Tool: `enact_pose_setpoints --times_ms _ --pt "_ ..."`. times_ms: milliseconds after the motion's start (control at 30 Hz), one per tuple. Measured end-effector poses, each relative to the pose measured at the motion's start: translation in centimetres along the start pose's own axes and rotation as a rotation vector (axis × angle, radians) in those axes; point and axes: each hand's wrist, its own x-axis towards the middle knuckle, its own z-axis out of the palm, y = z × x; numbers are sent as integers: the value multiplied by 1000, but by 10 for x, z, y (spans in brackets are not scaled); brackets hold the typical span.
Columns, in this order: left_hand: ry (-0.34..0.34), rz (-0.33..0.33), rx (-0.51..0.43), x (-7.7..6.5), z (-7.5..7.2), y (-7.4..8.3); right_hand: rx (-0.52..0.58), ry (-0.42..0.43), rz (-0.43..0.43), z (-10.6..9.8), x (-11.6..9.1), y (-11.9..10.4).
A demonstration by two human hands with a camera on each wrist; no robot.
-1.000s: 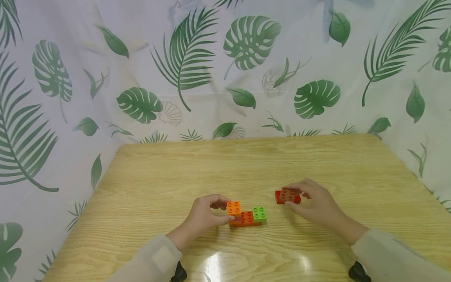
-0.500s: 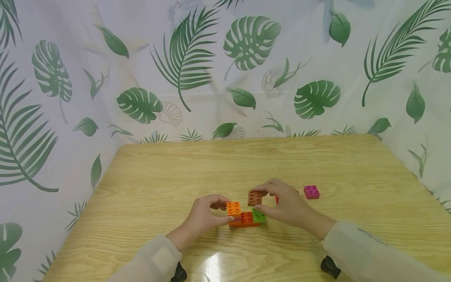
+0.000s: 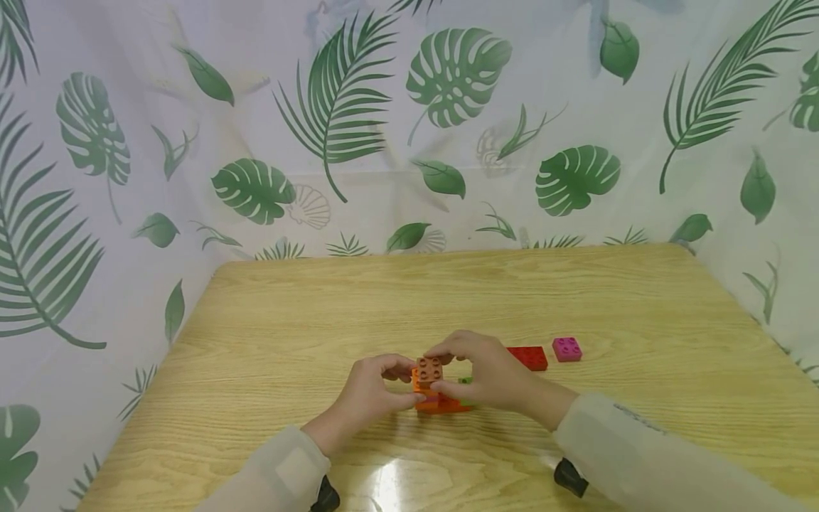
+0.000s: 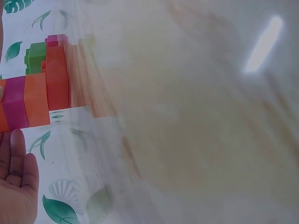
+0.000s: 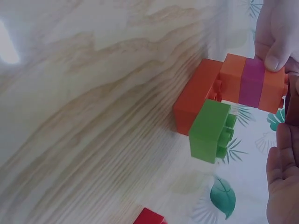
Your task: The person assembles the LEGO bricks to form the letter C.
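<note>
A long orange-red building brick point(image 5: 196, 98) lies on the table, with a green brick point(image 5: 208, 130) on one end. On its other end stands a column of an orange brick point(image 5: 232, 77), a purple brick point(image 5: 252, 81) and another orange brick point(image 5: 272, 91). My left hand point(image 3: 371, 395) pinches this column near its top between thumb and fingers. A brown brick point(image 3: 429, 370) is pinched in my right hand point(image 3: 489, 373), right over the column's top studs. Whether it touches them I cannot tell. The right hand partly hides the green brick in the head view.
To the right of the right hand, a red brick point(image 3: 530, 358) lies on the wooden table point(image 3: 288, 313), partly covered in the head view. A pink brick point(image 3: 567, 349) sits just beyond it. Behind the table hangs a leaf-patterned cloth point(image 3: 371, 185).
My right hand has lifted the brown brick from by the red brick and carried it left, over the green brick, to the column. The pink brick has come into sight. The left hand stays put.
</note>
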Motion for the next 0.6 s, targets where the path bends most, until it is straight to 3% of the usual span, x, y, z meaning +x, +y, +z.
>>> enact_pose_setpoints --times_ms 167,600 --pt "-10 2 6 0 -1 0 32 -29 14 2 6 -5" --pt "-1 18 9 1 -1 0 -27 -92 86 -1 13 -10"
